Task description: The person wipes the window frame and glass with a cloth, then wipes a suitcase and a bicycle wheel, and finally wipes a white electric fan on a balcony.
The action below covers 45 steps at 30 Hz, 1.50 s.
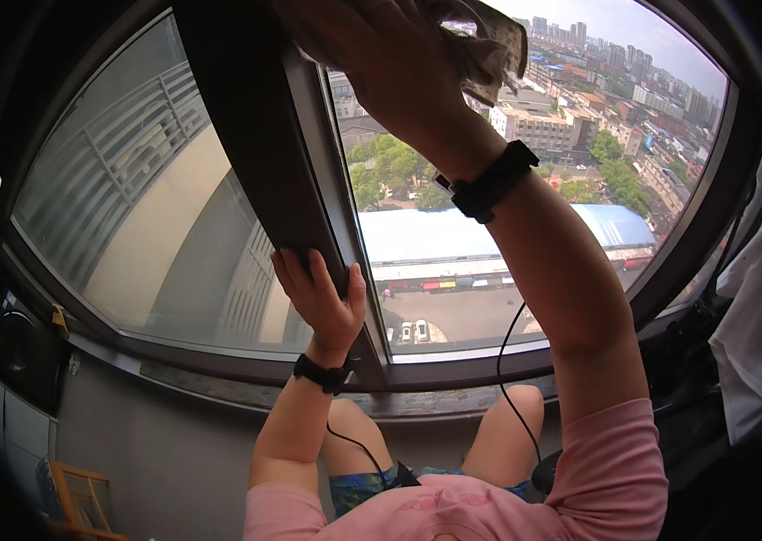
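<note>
A dark window mullion (256,135) rises in front of me between two glass panes. My left hand (323,297) grips it low down, fingers over its face and thumb along its right side. Higher up, my right hand (408,74) reaches across the top of the right pane (448,270). It holds a crumpled, dirty-looking cloth (496,51), which sticks out to the right of the hand. My right fingertips run into shadow at the picture's top, so what they touch there is unclear. Each wrist wears a black strap.
A narrow window sill (435,404) runs just beyond my knees. Black cables (501,368) trail along both arms. White fabric (753,338) hangs at the right. At lower left are a dark appliance with a round front (16,341) and a wooden frame (83,497).
</note>
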Motion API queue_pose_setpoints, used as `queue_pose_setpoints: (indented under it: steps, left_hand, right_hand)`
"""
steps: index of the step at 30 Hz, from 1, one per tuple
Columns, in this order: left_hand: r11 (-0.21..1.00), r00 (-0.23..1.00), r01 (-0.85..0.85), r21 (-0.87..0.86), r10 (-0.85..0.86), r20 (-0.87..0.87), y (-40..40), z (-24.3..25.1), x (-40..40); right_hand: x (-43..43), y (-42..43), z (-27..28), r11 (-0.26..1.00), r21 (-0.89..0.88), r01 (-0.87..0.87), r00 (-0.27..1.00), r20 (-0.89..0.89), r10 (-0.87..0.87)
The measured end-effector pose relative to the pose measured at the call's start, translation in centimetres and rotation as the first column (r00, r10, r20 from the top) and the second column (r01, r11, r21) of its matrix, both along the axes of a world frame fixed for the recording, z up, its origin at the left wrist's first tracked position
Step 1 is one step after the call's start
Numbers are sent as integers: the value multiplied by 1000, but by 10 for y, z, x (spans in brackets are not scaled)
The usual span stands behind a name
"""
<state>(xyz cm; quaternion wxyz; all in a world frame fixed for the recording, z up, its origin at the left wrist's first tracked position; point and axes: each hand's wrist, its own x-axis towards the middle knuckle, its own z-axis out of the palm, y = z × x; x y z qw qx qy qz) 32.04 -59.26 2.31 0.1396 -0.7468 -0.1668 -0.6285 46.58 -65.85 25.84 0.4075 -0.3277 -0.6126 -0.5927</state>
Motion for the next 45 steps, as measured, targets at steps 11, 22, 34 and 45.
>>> queue_pose_setpoints:
  steps: [11, 22, 34, 45]
  left_hand:
    - [951, 959, 267, -157, -278, -53, -2, 16, -23]
    - [908, 943, 315, -277, -332, -14, -30, 43, -87]
    - [899, 989, 136, -416, -151, -3, -51, 12, -195]
    - [592, 911, -327, -737, 404, -79, -139, -65, -360]
  right_hand:
    - [0, -10, -189, 878, -401, 261, 950, -53, -307]
    - [30, -31, -237, 828, -445, 342, 939, 115, -326]
    - [37, -12, -243, 891, -272, 364, 931, 142, -337]
    - [56, -3, -254, 844, -316, 433, 899, 88, -428]
